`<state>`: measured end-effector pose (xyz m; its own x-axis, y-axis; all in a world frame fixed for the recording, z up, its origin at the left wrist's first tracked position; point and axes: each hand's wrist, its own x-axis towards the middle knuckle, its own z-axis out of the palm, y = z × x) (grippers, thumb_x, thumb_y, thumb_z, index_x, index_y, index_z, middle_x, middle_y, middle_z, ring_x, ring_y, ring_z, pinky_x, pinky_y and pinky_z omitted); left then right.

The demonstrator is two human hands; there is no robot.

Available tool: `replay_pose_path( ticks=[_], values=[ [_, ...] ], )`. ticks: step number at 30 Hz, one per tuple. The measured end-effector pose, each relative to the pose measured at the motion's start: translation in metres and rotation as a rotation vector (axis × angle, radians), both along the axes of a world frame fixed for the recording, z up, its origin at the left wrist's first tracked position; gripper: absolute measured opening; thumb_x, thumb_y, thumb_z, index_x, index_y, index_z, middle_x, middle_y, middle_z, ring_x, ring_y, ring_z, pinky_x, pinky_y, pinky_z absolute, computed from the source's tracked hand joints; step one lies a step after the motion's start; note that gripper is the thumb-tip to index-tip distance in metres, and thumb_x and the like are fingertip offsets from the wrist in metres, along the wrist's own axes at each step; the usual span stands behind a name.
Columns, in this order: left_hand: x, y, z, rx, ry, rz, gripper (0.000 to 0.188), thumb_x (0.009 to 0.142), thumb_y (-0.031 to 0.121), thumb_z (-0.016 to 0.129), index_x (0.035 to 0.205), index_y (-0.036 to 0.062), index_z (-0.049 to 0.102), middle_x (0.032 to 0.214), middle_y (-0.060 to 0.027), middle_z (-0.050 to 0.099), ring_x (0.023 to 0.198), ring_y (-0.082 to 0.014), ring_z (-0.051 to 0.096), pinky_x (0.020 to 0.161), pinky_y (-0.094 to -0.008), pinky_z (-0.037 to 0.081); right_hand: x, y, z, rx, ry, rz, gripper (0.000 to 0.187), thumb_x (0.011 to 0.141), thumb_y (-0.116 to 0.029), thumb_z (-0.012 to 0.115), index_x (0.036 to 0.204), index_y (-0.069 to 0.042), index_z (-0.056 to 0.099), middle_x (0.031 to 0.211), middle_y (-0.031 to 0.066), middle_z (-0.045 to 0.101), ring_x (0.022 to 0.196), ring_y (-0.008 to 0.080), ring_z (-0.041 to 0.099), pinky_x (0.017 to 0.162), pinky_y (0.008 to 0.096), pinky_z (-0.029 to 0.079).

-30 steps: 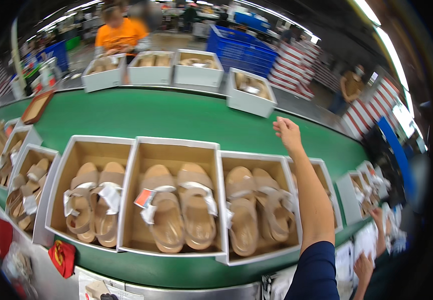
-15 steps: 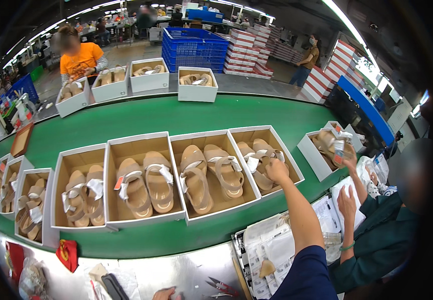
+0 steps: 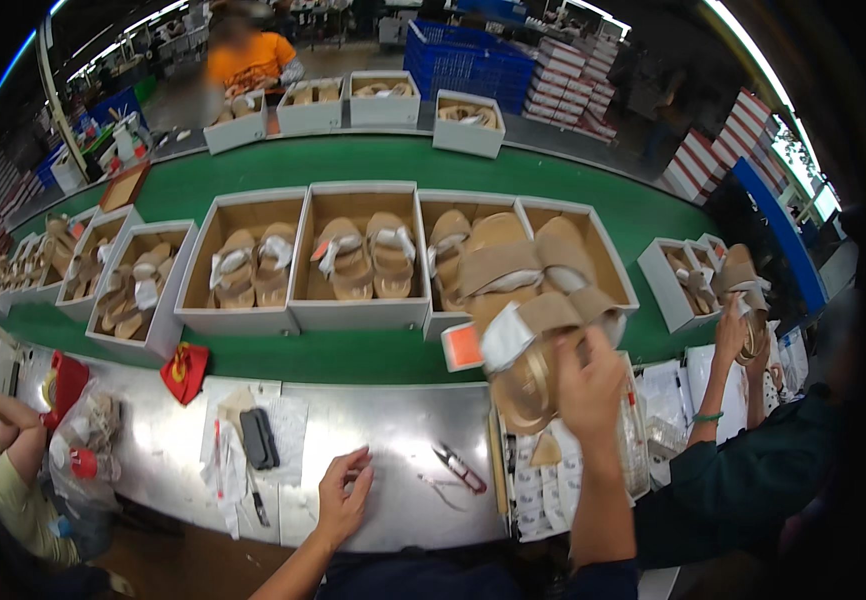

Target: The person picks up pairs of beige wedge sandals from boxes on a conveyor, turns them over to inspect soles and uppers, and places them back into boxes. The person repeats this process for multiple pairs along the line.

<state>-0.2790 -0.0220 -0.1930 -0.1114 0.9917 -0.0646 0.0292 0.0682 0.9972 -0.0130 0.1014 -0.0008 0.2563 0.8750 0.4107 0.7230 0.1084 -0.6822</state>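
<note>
Raised in my right hand point(image 3: 593, 385) is a pair of tan sandals point(image 3: 525, 385), with white paper round the straps and an orange tag on one. They hang in front of the two right-hand boxes of the middle row and partly hide them. My left hand point(image 3: 345, 492) is low over the metal table, its fingers apart and nothing in them. A pair of thread snips point(image 3: 461, 468) lies to its right. White shoe boxes point(image 3: 358, 315) with more tan sandals point(image 3: 351, 265) stand open on the green belt beyond.
A co-worker at the right holds up another sandal point(image 3: 745, 295) beside smaller-looking boxes point(image 3: 675, 310). More boxes point(image 3: 468, 135) line the belt's far side, near a person in orange point(image 3: 253, 65). A red pouch point(image 3: 185, 372), a dark case point(image 3: 259, 438) and papers point(image 3: 543, 500) lie nearby.
My right hand has lifted the sandals out of the right box and toward me. My left hand has come further into view. The view has shifted, showing more of the near table.
</note>
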Motion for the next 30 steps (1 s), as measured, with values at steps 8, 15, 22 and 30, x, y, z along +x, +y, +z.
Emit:
replay_pose_path(
  ticks=[8, 15, 22, 30],
  values=[
    [-0.016, -0.052, 0.054, -0.049, -0.336, 0.026, 0.065, 0.090, 0.011, 0.061, 0.144, -0.0012, 0.028, 0.135, -0.0122, 0.045, 0.125, -0.0213, 0.046, 0.105, -0.0336, 0.037, -0.137, -0.127, -0.098, -0.237, -0.079, 0.478, 0.014, 0.089, -0.018, 0.061, 0.083, -0.005, 0.060, 0.069, 0.0155, 0.062, 0.059, 0.0337, 0.062, 0.054, 0.0433, 0.047],
    [-0.051, -0.058, 0.019, -0.137, -0.277, 0.196, 0.057, 0.090, 0.004, 0.061, 0.141, -0.0004, 0.036, 0.129, -0.0106, 0.052, 0.119, -0.0181, 0.050, 0.102, -0.0321, 0.038, -0.125, -0.130, -0.101, 0.007, -0.203, 0.457, 0.027, 0.086, -0.016, 0.066, 0.109, -0.002, 0.063, 0.087, 0.0119, 0.062, 0.079, 0.0275, 0.062, 0.070, 0.0355, 0.051],
    [-0.044, -0.059, 0.016, -0.102, -0.274, 0.449, 0.062, 0.093, 0.006, 0.058, 0.146, 0.0018, 0.028, 0.103, -0.0081, 0.060, 0.086, -0.0081, 0.055, 0.075, -0.0214, 0.045, -0.098, -0.111, -0.151, -0.739, 0.720, 0.540, 0.040, 0.099, -0.017, 0.051, 0.134, 0.001, 0.047, 0.116, 0.0106, 0.061, 0.099, 0.0144, 0.059, 0.081, 0.0283, 0.052],
    [-0.054, -0.060, 0.016, -0.139, -0.336, 0.314, 0.063, 0.092, 0.002, 0.054, 0.148, 0.0051, 0.024, 0.114, -0.0067, 0.059, 0.096, -0.0088, 0.057, 0.082, -0.0210, 0.044, -0.092, -0.124, -0.159, -0.761, 0.750, 0.516, 0.037, 0.102, -0.015, 0.044, 0.138, -0.004, 0.044, 0.122, 0.0093, 0.058, 0.107, 0.0154, 0.059, 0.084, 0.0320, 0.054]
  ],
)
